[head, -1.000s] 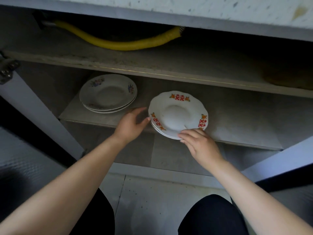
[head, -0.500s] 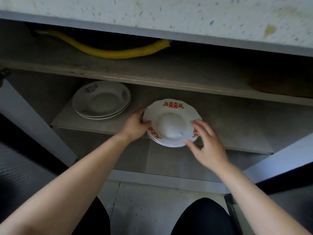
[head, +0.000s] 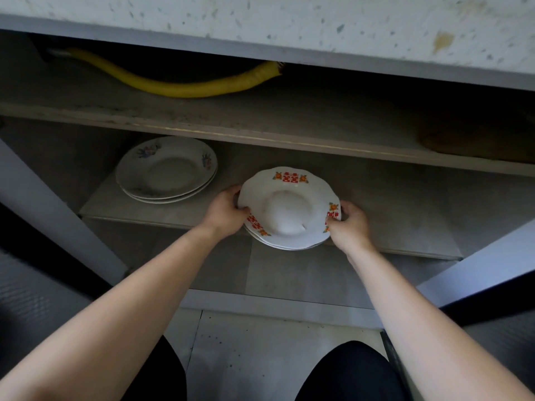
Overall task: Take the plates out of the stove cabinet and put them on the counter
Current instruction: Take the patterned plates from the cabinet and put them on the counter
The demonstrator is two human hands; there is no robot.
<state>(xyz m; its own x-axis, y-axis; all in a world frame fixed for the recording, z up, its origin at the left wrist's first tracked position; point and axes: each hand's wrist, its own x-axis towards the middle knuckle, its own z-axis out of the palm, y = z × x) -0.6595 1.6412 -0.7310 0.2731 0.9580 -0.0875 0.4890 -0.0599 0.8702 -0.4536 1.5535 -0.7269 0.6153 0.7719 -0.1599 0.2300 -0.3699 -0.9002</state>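
Observation:
A small stack of white plates with red and orange rim marks [head: 289,209] sits at the front edge of the lower cabinet shelf [head: 405,224], overhanging it a little. My left hand [head: 224,212] grips the stack's left rim, thumb on top. My right hand [head: 348,227] grips the right rim in the same way. A second stack of white plates with faded flower prints [head: 166,170] rests further back on the left of the same shelf, untouched.
A yellow hose [head: 185,83] lies on the upper shelf [head: 260,123]. The speckled counter edge [head: 289,27] overhangs the cabinet. Open cabinet doors [head: 55,218] stand at both sides. My knees are above the tiled floor [head: 260,357].
Both hands have closed onto the rims of the red-marked stack; the right hand moved from the front edge to the right side. The stack has slid slightly forward.

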